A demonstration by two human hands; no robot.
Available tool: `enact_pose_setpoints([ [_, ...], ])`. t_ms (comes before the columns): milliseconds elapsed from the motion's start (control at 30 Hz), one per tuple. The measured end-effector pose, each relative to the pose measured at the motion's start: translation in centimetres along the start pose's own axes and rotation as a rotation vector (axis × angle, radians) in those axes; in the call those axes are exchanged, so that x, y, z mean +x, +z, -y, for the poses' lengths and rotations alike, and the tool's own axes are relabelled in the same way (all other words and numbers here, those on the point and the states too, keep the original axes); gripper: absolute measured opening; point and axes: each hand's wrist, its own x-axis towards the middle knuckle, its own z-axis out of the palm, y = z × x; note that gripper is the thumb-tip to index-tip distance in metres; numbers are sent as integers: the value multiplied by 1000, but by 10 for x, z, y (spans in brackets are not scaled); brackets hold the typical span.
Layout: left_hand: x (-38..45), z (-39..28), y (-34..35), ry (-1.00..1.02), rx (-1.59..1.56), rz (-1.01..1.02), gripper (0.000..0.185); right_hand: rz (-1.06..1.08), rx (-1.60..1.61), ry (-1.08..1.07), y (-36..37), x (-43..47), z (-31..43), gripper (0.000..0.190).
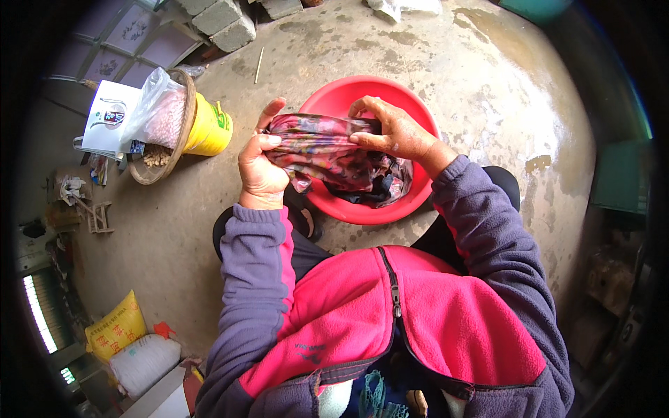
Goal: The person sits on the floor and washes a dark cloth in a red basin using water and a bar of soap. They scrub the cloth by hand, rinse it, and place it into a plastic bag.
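Note:
A patterned cloth garment (324, 149) in pink, red and dark tones is stretched between my two hands above a red plastic basin (360, 214). My left hand (264, 162) grips its left end, the thumb on top. At its upper right edge, my right hand (394, 130) pinches the fabric between thumb and fingers. The lower part of the cloth hangs into the basin, where darker fabric (355, 197) lies bunched. Whether the two are separate pieces, I cannot tell. The folds hide much of the basin's bottom.
Left of the basin, a yellow bucket (211, 128) stands beside a round woven tray (183, 141) bearing a plastic bag (162, 112) and a white box (110, 117). Concrete blocks (225, 23) lie at the top. Full sacks (146, 360) rest at lower left. The concrete floor (324, 52) has wet patches.

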Motion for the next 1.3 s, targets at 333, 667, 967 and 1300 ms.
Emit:
enact_pose_setpoints([
  [333, -4, 3, -2, 73, -163, 29, 60, -85, -351, 183, 0, -15, -29, 20],
  [667, 20, 16, -5, 53, 66, -236, 31, 0, -556, 116, -10, -22, -50, 20],
  [967, 32, 30, -18, 27, 488, -186, 27, -349, 498, 578, -15, -21, -57, 32],
  [1300, 21, 79, 18, 472, 1285, 339, 37, -210, 1094, 796, 8, -17, -32, 32],
])
